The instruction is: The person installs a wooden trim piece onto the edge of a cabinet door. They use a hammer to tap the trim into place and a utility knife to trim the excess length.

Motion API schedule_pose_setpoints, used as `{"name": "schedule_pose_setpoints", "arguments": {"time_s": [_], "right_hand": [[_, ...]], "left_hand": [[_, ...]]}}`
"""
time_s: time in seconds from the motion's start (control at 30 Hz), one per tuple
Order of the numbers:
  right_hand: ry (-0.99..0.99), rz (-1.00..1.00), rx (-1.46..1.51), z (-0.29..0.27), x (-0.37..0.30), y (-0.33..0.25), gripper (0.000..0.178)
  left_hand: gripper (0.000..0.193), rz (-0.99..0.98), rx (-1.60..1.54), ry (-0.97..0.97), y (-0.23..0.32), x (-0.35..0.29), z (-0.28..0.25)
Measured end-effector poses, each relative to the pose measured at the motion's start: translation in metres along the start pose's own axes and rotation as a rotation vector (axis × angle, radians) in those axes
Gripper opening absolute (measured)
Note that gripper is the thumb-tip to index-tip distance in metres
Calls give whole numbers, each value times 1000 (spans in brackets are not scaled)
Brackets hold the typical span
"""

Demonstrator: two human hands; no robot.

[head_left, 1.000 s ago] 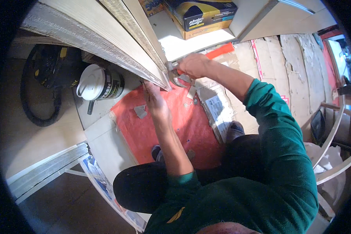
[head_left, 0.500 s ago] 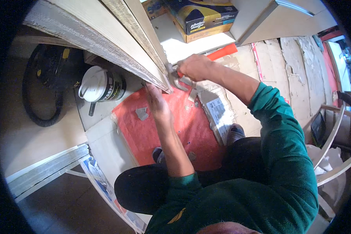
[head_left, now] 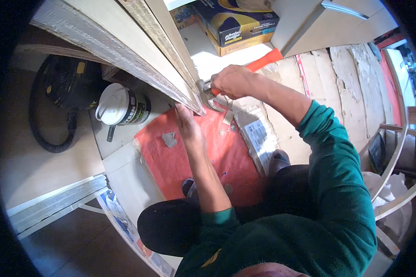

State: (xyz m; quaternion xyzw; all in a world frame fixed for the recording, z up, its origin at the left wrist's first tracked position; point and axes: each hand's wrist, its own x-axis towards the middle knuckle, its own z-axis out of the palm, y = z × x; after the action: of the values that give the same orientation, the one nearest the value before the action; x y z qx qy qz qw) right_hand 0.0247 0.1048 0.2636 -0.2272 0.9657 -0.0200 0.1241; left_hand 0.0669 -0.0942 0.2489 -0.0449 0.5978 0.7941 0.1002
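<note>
My right hand (head_left: pixel 233 82) is closed around a claw hammer (head_left: pixel 265 60) with an orange handle. The hammer's metal head lies against the lower end of a stack of upright wooden boards, its claw pointing down toward the floor. On the left side of that same end, my left hand (head_left: pixel 190 129) grips the edge of a pale wooden board (head_left: pixel 134 55) with a rough grey edge. Some of its fingertips are hidden by the board. Beneath both hands lies a red floor sheet (head_left: pixel 208 161) with torn grey scraps on it.
A white-lidded bucket (head_left: pixel 114 105) stands left of the boards, beside a black vacuum cleaner (head_left: pixel 71 85) with a hose. Boxes (head_left: pixel 245 27) sit on a white shelf ahead. Cardboard (head_left: pixel 319 92) covers the floor at right. Curved pale strips (head_left: pixel 397 161) stand at far right.
The hammer's handle end has tipped slightly away from me, with its head still at the boards' end. My left hand stays at the board's edge. The whole view has shifted a little.
</note>
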Motion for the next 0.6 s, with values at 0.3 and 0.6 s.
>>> {"name": "schedule_pose_setpoints", "arguments": {"time_s": [0.3,0.6], "right_hand": [[13,-10,-10,-38,-4,-2,11],[177,-24,13,-77,-23,-7,14]], "left_hand": [[68,25,-6,-10,-1,4,-1],[65,39,-8,2,2,3,3]]}}
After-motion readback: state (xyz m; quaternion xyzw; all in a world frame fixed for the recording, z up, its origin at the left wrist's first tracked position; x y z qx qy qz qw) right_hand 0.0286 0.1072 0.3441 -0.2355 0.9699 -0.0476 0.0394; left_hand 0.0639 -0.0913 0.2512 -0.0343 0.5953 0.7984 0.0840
